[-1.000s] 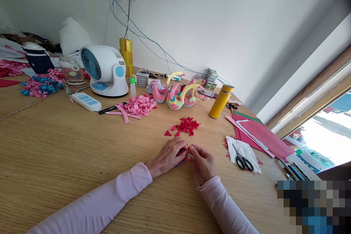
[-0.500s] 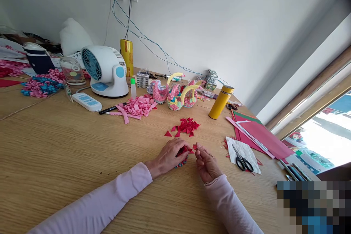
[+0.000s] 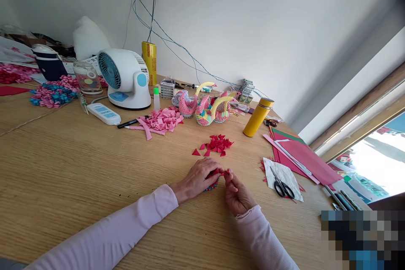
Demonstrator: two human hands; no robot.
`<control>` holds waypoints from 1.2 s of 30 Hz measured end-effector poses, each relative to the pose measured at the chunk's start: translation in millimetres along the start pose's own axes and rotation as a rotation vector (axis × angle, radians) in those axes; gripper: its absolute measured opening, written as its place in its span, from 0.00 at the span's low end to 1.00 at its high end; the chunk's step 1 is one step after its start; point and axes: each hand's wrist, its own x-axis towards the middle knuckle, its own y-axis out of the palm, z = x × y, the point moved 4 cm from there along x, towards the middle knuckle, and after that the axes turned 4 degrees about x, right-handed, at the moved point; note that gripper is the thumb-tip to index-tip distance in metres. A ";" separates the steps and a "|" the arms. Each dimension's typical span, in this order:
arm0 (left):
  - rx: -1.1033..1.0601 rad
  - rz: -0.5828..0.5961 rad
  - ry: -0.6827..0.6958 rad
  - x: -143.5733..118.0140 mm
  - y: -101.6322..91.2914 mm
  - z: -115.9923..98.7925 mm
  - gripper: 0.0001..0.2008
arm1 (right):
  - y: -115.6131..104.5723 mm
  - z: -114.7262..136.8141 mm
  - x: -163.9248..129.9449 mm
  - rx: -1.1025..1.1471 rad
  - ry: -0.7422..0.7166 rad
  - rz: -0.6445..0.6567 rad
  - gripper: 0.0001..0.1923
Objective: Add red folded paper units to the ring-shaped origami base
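Note:
My left hand point(image 3: 198, 178) rests on the wooden table point(image 3: 79, 164) and cups a small round paper model point(image 3: 211, 184) of red and blue folded pieces, mostly hidden under the fingers. My right hand point(image 3: 236, 192) pinches a small red folded triangle point(image 3: 226, 172) against the model's top edge. Just beyond the hands lies a loose pile of red paper triangles point(image 3: 216, 144).
Black scissors point(image 3: 280, 185) lie on white paper to the right, beside red and pink paper sheets point(image 3: 300, 156). Farther back stand a yellow flask point(image 3: 257, 117), finished paper swans point(image 3: 205, 107), a pink paper heap point(image 3: 161, 120), a white fan point(image 3: 123, 78) and a power strip point(image 3: 103, 114).
My right hand drew back slightly from the model with a red triangle in its fingertips, then moved in against the model again. The left hand stayed in place. The view shifted a little.

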 end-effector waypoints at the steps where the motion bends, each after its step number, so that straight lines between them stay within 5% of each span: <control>1: 0.001 0.000 0.001 -0.1 0.0 0.0 0.07 | 1.2 -0.4 -1.5 0.013 0.002 -0.007 0.05; 36: 0.027 0.053 0.011 -0.6 0.4 -1.0 0.11 | 3.2 2.6 -2.9 0.053 0.074 0.016 0.06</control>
